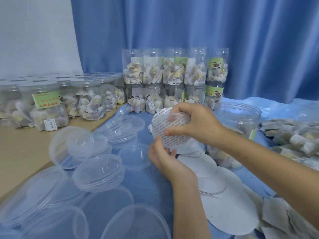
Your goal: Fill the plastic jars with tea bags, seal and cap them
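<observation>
Nearest, loose clear lids [98, 173] and white seal discs [224, 214] lie on the bench [20, 152]. Above them, the left hand [165, 159] pinches the lower edge of a printed seal disc [170, 128], while the right hand [195, 125] curls its fingers [174, 131] round the disc and a clear lid [179, 116]; this appears to be the sealing step. The next move probably calls for seating the disc flat, then capping the open jar [240, 116] just beyond; filled jars [174, 80] stand farther back.

Both hands meet mid-air, right hand [195, 125] above, left hand [165, 159] below, fingers curled and pinching.
</observation>
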The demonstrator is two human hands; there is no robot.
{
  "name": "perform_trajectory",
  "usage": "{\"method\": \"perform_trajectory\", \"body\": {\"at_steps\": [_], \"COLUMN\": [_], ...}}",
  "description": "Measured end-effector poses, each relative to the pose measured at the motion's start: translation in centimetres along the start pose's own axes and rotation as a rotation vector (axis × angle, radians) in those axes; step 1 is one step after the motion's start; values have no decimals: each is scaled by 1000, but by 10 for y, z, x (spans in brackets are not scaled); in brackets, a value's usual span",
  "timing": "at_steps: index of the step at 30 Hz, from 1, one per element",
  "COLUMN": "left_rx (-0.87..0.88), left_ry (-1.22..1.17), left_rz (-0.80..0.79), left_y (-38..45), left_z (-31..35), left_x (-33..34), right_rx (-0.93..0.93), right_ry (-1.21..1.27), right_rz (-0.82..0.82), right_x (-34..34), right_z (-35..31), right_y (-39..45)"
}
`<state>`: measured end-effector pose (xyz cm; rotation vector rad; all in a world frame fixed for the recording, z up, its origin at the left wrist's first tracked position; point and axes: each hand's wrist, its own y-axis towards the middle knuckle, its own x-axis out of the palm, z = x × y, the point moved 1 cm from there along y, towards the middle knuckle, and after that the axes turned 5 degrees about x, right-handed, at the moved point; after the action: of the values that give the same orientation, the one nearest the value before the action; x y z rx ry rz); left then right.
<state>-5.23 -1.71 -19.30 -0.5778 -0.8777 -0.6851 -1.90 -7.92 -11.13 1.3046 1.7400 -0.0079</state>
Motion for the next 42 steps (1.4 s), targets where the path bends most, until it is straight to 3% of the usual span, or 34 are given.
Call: {"method": "perform_trajectory", "body": {"at_steps": [8, 10, 13, 18, 23, 27, 32, 34, 37, 40, 42], "left_rx": [-51, -97, -122, -117, -255, -380, -514, -542, -510, -461, -432], "left_ry": [74, 55, 30, 39, -29, -90, 17, 82, 148, 209, 241], "left_rz": [-316, -383, -444, -527, -639, -796, -1035, -1037, -960, -838, -775], "left_y": [-15, -19, -20, -20, -25, -29, -36, -33, -29, -25, -24], "left_z": [0, 3, 3, 5, 6, 3, -7, -10, -13, -14, -14], "left_x": [10, 12, 13, 11, 10, 12, 15, 15, 14, 13, 12], "right_rx": [268, 248, 96, -220, -241, -196, 79, 221, 397, 424, 379], "right_ry": [385, 272, -110, -487, -716, -646, -408, -426, -463, -247, -263], "right_rz": [30, 67, 140, -109, 3, 116, 257, 239, 21, -129, -148], "right_x": [-27, -28, -32, -29, -35, -48, -93, -113, -125, -117, -112], "right_z": [25, 25, 23, 13, 1, 0, 15, 30, 56, 67, 68], "right_y": [-24, -29, -38, -56, -60, -59, -38, -25, -12, -10, -8]}}
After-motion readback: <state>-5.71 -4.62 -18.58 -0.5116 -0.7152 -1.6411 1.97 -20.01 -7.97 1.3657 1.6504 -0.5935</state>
